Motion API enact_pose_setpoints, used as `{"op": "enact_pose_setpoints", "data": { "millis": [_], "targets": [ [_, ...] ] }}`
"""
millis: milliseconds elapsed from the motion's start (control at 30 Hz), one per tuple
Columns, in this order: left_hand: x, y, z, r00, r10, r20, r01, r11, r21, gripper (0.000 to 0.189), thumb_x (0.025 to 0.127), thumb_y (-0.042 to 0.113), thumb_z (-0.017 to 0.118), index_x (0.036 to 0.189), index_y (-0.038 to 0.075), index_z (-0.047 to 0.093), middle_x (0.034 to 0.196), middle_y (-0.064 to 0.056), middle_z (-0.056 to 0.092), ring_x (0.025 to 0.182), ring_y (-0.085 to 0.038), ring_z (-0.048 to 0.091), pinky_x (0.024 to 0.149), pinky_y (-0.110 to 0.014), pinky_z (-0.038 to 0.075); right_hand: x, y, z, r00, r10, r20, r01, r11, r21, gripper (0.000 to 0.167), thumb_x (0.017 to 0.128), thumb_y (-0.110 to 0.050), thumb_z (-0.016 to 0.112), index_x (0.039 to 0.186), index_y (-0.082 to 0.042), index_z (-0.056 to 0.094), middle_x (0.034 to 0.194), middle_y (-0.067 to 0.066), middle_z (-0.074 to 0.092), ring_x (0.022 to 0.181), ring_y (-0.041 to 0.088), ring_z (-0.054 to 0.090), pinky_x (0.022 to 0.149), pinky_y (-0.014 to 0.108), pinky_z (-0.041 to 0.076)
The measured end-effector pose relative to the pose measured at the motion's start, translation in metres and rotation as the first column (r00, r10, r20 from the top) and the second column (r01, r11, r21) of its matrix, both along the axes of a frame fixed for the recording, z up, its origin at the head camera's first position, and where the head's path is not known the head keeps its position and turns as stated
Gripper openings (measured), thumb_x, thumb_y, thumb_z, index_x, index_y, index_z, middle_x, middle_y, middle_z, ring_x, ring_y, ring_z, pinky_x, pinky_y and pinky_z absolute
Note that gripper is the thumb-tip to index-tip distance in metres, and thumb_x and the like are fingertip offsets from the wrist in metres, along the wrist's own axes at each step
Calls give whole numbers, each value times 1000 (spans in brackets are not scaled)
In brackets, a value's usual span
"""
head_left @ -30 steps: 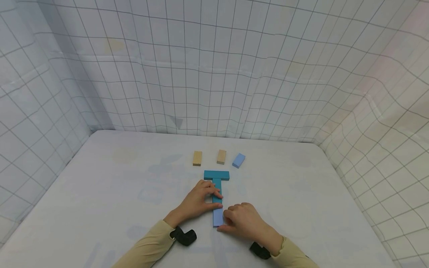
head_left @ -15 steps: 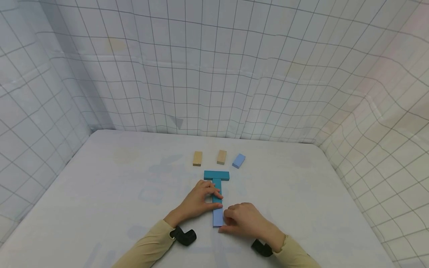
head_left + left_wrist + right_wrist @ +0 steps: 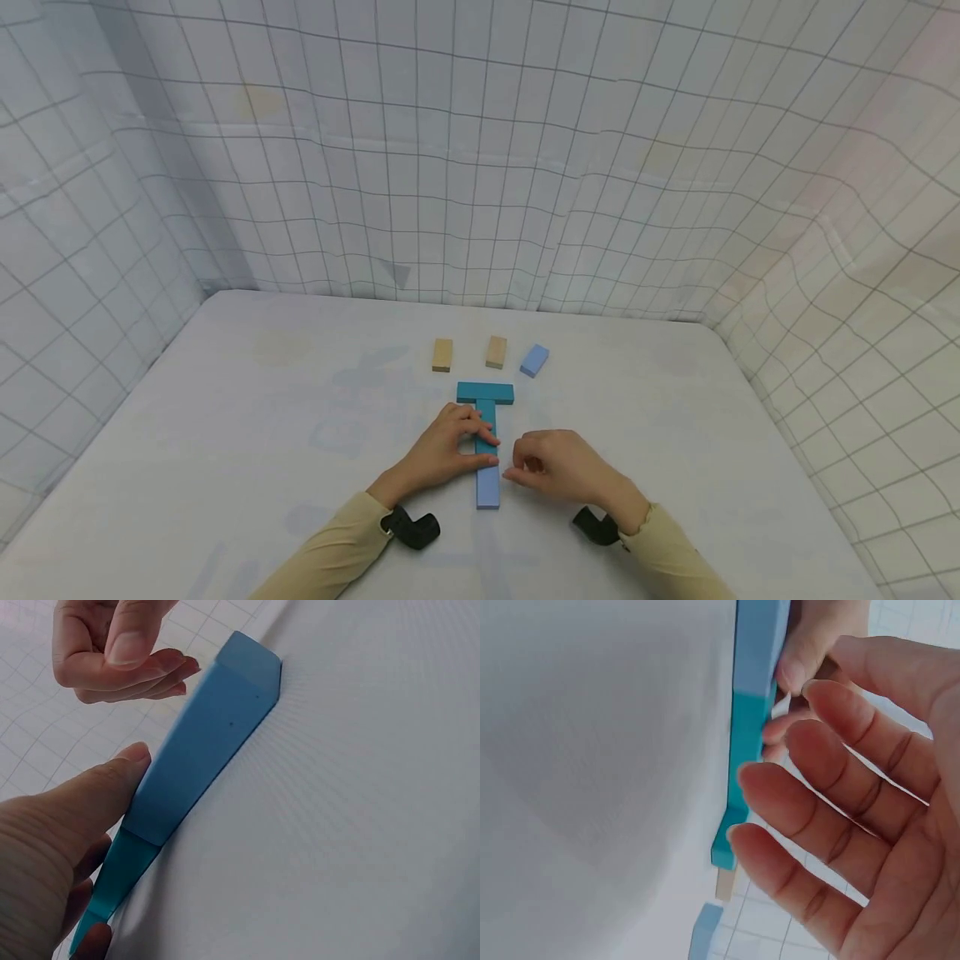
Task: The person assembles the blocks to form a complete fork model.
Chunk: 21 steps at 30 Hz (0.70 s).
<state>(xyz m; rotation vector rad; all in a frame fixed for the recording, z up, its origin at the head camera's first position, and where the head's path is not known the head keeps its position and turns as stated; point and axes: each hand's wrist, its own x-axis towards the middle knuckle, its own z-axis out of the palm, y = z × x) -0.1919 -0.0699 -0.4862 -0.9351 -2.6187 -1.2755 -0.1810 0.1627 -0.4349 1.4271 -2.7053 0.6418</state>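
A teal crossbar block lies at the head of a teal stem block. In line with the stem, a light blue block sits at its near end, so the row forms a T. My left hand grips the row from the left, its fingers over the teal stem block and its thumb by the joint with the blue one. Close by on the right, my right hand hovers apart from the row with loosely curled fingers and nothing in them. Its relaxed fingers show in the right wrist view.
Behind the crossbar lie two wooden blocks, a yellowish one and a paler one. A loose light blue block lies tilted to their right. A white table meets gridded cloth walls at the back and sides.
My right hand has moved off the near end of the light blue block, forward and to the right. My left hand and all the blocks look the same.
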Motion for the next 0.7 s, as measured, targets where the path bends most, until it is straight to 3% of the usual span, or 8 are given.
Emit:
{"op": "enact_pose_setpoints", "data": {
  "millis": [267, 700],
  "targets": [
    [0, 0, 0, 1000, -4, 14, 4, 1000, -7, 22, 77, 35, 79, 96, 23, 74, 111, 7, 58, 110, -14, 42, 93, -40, 39, -17, 5, 1, 991, -64, -114, 52, 993, -105, 16, 89, -28, 69, 79, -21, 59, 72, -15, 50, 65, 8, 52, 57, 18, 41],
    [0, 0, 1, 1000, -12, 22, 12, 1000, -8, 22, 78, 39, 77, 95, 25, 74, 112, 8, 58, 110, -13, 42, 92, -40, 39, -42, 5, 2, 960, -226, -164, 190, 959, -212, 9, 84, -18, 74, 87, -16, 65, 86, -4, 62, 83, 20, 59, 68, 33, 50]
  ]
}}
